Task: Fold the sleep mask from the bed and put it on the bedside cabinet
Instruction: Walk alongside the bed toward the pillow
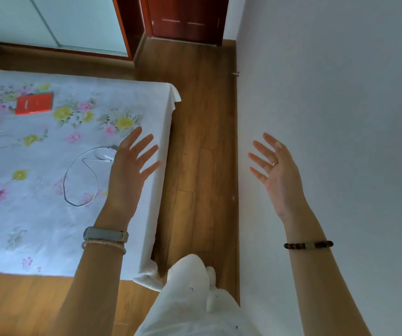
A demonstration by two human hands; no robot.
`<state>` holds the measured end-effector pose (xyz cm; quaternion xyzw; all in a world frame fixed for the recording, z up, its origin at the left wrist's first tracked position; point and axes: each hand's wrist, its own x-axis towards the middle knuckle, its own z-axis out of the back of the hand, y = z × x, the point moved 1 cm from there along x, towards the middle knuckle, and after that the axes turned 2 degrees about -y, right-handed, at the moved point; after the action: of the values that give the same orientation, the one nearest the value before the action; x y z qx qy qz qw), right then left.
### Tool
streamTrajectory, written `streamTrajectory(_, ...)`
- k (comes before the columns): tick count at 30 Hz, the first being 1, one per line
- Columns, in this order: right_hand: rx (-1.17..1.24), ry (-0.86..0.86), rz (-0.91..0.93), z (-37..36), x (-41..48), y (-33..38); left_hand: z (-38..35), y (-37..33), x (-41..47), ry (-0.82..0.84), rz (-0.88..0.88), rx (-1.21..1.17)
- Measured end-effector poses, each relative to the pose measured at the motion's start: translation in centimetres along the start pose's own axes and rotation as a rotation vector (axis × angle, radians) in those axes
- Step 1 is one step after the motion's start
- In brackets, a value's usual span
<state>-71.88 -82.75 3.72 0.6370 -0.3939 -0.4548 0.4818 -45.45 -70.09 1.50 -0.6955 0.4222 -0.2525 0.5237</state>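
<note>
Both hands empty: left hand point(128, 163) splayed flat over the bed's point(49, 226) right edge, right hand point(273, 170) spread palm-in over the floor strip point(200, 141) by the wall point(340, 117), grasping nothing. I can't find a sleep mask on the bed. What lies there is a thin cable point(80, 180) looped near the right edge, its plug end just under my left fingers, and a red book point(34, 103) toward the far left. The cabinet is out of view too. Main risk, as I judge it: taking the cable for the mask's strap, or snagging it when I reach down. Second risk: the sheet hangs loose at the corners and could drag if I sweep across it. No containers in sight, so nothing to report inside any.
</note>
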Motion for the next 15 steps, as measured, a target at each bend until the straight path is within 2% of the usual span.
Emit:
streamTrajectory(6,-0.032,0.067,-0.024,-1.8,7.7,1.0,-0.3,-0.7,7.0,-0.081,-0.025,-0.004)
streamTrajectory(15,-0.032,0.115,-0.019,-6.1,23.3,3.4,-1.9,-1.6,22.5,-0.06,-0.052,0.015)
